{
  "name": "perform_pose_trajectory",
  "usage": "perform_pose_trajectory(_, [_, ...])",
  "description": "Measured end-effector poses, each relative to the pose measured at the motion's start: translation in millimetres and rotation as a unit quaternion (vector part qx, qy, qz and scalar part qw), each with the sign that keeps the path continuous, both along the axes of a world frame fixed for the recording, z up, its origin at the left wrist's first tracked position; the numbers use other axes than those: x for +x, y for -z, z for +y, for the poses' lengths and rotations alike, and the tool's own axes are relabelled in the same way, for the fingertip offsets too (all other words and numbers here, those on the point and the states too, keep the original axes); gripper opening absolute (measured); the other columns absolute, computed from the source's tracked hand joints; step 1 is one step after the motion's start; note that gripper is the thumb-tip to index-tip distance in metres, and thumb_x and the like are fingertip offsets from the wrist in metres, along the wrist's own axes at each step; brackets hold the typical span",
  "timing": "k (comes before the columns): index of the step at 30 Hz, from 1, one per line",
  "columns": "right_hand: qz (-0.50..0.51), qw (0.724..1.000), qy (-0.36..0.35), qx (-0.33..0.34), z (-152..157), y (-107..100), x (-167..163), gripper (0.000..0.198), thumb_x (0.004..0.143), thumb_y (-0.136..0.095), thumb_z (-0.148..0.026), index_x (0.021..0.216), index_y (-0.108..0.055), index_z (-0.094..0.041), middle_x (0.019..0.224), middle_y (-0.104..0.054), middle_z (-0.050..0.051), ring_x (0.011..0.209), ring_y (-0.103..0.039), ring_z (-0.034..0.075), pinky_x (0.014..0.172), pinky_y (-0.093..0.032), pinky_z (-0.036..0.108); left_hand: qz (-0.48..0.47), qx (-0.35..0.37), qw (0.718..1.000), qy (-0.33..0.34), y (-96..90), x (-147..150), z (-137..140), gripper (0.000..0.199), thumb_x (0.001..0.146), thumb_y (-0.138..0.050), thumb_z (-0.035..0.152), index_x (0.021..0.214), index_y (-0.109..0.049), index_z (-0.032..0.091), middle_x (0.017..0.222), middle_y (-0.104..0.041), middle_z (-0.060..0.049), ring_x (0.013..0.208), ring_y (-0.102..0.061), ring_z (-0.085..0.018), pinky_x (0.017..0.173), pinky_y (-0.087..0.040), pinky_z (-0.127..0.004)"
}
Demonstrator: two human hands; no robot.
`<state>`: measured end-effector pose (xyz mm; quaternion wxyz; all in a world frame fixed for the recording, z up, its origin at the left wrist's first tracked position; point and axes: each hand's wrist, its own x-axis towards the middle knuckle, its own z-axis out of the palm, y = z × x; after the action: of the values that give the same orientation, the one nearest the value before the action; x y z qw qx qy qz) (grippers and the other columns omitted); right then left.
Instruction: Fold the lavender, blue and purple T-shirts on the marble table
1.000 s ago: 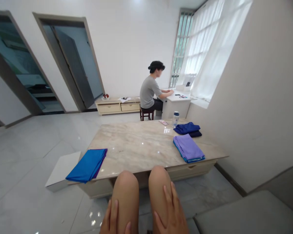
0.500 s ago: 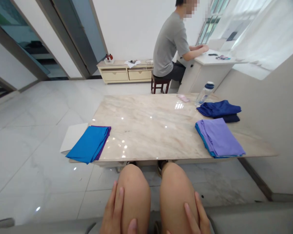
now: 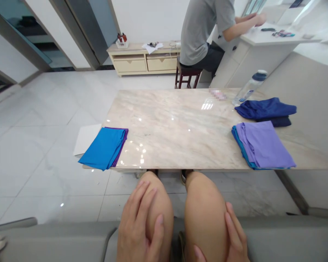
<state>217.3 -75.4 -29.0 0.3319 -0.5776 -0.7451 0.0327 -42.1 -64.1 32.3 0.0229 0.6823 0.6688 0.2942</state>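
My left hand (image 3: pixel 139 222) rests on my left knee, fingers stretched out and thumb apart, holding nothing. Along the outer side of my right thigh lies my right hand (image 3: pixel 232 233), partly cut off by the lower frame edge, its fingers extended. In front of my knees stands a marble-topped table (image 3: pixel 166 134). A folded bright blue cloth (image 3: pixel 104 147) lies over a purple cloth (image 3: pixel 122 147) at its left end, overhanging the front edge. Toward the right, a folded lavender cloth (image 3: pixel 266 143) tops a teal-blue cloth (image 3: pixel 239 145).
Dark blue fabric (image 3: pixel 266 108) lies behind the lavender pile, beside a clear water bottle (image 3: pixel 250 87). Beyond the table, a person in a grey shirt (image 3: pixel 205 32) sits on a wooden stool (image 3: pixel 187 74) at a white desk (image 3: pixel 273 47). A low cabinet (image 3: pixel 129 65) lines the back wall.
My left hand has moved up and forward over the knee. The right hand stays against the thigh. The view has tilted downward; the cloths lie as before.
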Motion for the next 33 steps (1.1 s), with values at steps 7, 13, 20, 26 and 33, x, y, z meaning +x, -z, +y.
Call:
perform_pose_trajectory(7, [0.067,0.983,-0.153,-0.078,62,-52,0,0.063,0.107,-0.055,-0.03,0.169,-0.048,-0.022,0.172,-0.051,0.018,0.156,-0.056,0.038,0.122,-0.057,0.06,-0.069,-0.024,0.997,-0.003,-1.1,-21,14,0.043,0.109,-0.055,0.03,0.149,-0.068,0.024,0.155,-0.071,-0.011,0.143,-0.068,-0.03,0.121,-0.059,-0.049])
perform_pose_trajectory(13, [0.109,0.974,-0.162,-0.113,88,-60,-6,0.046,0.111,-0.052,-0.031,0.155,-0.062,-0.021,0.162,-0.064,0.015,0.15,-0.063,0.031,0.125,-0.055,0.054,-0.089,-0.063,0.994,-0.007,-7.5,-39,34,0.036,0.112,-0.053,0.039,0.129,-0.08,0.023,0.138,-0.08,-0.009,0.129,-0.076,-0.028,0.115,-0.062,-0.046])
perform_pose_trajectory(20, [0.113,0.98,-0.077,-0.146,87,-54,2,0.051,0.112,-0.054,-0.043,0.154,-0.065,-0.019,0.155,-0.071,0.014,0.141,-0.07,0.032,0.124,-0.056,0.054,-0.046,-0.09,0.991,-0.084,-9.6,-33,21,0.045,0.113,-0.047,0.043,0.141,-0.074,0.02,0.147,-0.076,-0.012,0.134,-0.072,-0.031,0.114,-0.061,-0.049])
perform_pose_trajectory(26, [0.17,0.967,-0.053,-0.183,95,-52,22,0.047,0.113,-0.053,-0.05,0.145,-0.073,-0.022,0.149,-0.075,0.012,0.139,-0.072,0.031,0.123,-0.056,0.051,-0.074,-0.094,0.991,-0.061,-8.8,-38,30,0.042,0.112,-0.049,0.043,0.132,-0.079,0.021,0.141,-0.08,-0.009,0.131,-0.074,-0.029,0.115,-0.061,-0.048])
perform_pose_trajectory(33, [0.225,0.952,-0.036,-0.202,93,-53,38,0.046,0.113,-0.053,-0.052,0.143,-0.075,-0.026,0.15,-0.075,0.008,0.142,-0.07,0.03,0.125,-0.054,0.047,-0.149,-0.081,0.985,-0.037,-10.9,-45,29,0.037,0.11,-0.053,0.04,0.125,-0.082,0.022,0.141,-0.079,-0.009,0.134,-0.073,-0.028,0.119,-0.061,-0.048])
